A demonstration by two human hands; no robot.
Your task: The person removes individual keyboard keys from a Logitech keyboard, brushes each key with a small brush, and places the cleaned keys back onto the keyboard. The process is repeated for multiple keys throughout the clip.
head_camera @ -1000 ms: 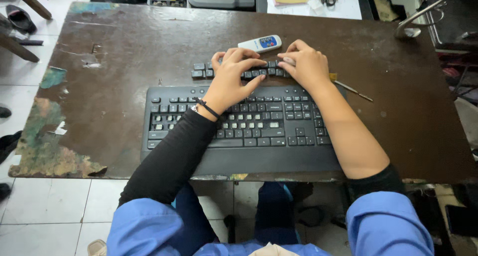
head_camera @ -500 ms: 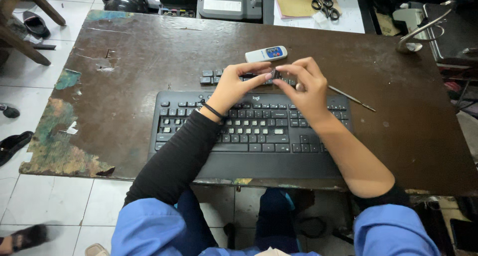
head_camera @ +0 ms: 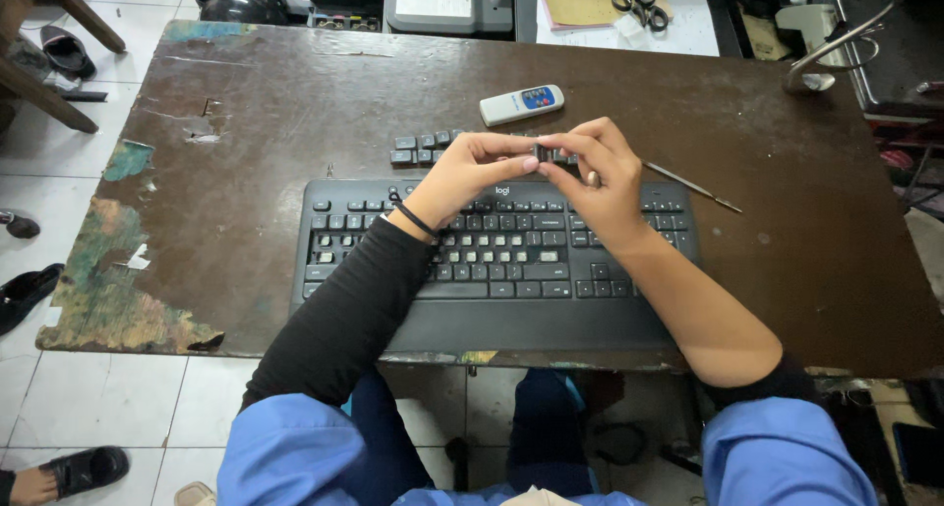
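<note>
1. Left hand (head_camera: 470, 172) and right hand (head_camera: 598, 177) both pinch one small dark keycap (head_camera: 540, 153), held just above the black keyboard (head_camera: 497, 255).
2. Loose keycaps (head_camera: 421, 148) sit in a row behind it, I think, near a white remote (head_camera: 521, 104).

My left hand (head_camera: 470, 175) and right hand (head_camera: 598, 177) meet at frame centre, pinching one small dark keycap (head_camera: 540, 153) between fingertips; black keyboard (head_camera: 492, 255) below them on the worn brown table (head_camera: 246, 122); loose keycaps (head_camera: 421, 148) in a row just above the keyboard; white remote (head_camera: 521, 104) further up; thin metal tool (head_camera: 693, 186) at right.
</note>
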